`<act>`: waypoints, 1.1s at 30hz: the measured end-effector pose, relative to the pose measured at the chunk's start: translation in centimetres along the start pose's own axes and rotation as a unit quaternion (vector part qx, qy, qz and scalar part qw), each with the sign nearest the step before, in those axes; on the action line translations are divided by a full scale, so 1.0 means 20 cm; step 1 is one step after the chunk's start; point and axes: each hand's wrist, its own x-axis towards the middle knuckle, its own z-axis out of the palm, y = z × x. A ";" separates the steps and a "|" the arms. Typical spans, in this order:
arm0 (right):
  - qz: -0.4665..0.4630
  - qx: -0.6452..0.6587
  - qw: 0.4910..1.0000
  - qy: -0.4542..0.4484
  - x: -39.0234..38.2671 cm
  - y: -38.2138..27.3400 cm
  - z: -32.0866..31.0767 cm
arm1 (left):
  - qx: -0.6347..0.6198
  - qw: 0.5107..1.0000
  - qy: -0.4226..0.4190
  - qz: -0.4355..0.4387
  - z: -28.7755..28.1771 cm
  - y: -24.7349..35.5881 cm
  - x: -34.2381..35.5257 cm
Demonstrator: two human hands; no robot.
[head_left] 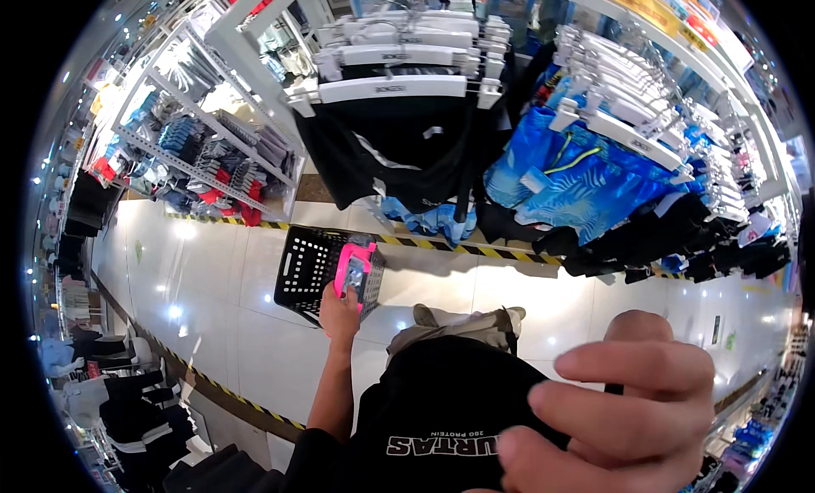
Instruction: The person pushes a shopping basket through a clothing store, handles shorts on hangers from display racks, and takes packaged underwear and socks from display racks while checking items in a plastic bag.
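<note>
Left hand (341,310): arm stretched straight down and forward, fingers wrapped around a pink device (354,272), held just above the hand. Black plastic basket (310,268) sits on the floor directly behind the device. Right hand (624,416): raised close to the camera, fingers curled loosely together, holding nothing visible. Black shorts (399,145) hang well beyond both hands.

A pink handheld device with a small screen (354,272) sits above the black basket. White size labels (397,89) mark the hanger bars. A pale tag (536,180) hangs on blue shorts. Yellow and red signs (671,22) line the upper right shelf edge.
</note>
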 end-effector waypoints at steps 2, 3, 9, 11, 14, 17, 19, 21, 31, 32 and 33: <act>-0.036 0.064 0.991 -0.109 0.09 -0.03 0.06 | -0.008 1.000 -0.010 -0.001 -0.03 -0.06 0.03; 0.091 0.030 0.989 -0.115 0.13 -0.11 0.13 | -0.008 1.000 0.019 0.018 -0.03 -0.08 0.04; 0.029 0.098 0.994 -0.026 0.14 -0.05 0.29 | -0.014 0.999 0.037 0.011 -0.10 -0.19 0.11; 0.006 0.187 0.982 0.012 0.06 -0.01 0.38 | -0.022 0.998 -0.013 -0.057 -0.16 -0.32 0.08; 0.073 0.012 0.993 -0.094 0.12 0.10 0.30 | -0.060 0.997 0.038 0.040 -0.06 -0.15 0.13; 0.268 -0.004 0.963 -0.009 0.00 0.47 0.54 | -0.127 0.987 0.084 0.054 -0.05 -0.15 0.10; 0.226 -0.143 0.963 -0.021 -0.11 0.76 0.71 | -0.193 0.973 0.113 0.062 -0.03 -0.15 0.12; 0.231 -0.161 0.959 -0.044 -0.19 0.92 0.90 | -0.205 0.970 0.115 0.068 -0.02 -0.26 0.11; 0.214 -0.238 0.945 -0.064 -0.26 1.11 1.06 | -0.195 0.974 0.083 0.074 -0.04 -0.21 0.11; 0.208 -0.244 0.946 -0.047 -0.23 1.07 1.04 | -0.197 0.974 0.080 0.080 -0.06 -0.19 0.12; 0.201 -0.238 0.950 -0.036 -0.22 1.04 1.01 | -0.211 0.969 0.084 0.102 -0.07 -0.18 0.13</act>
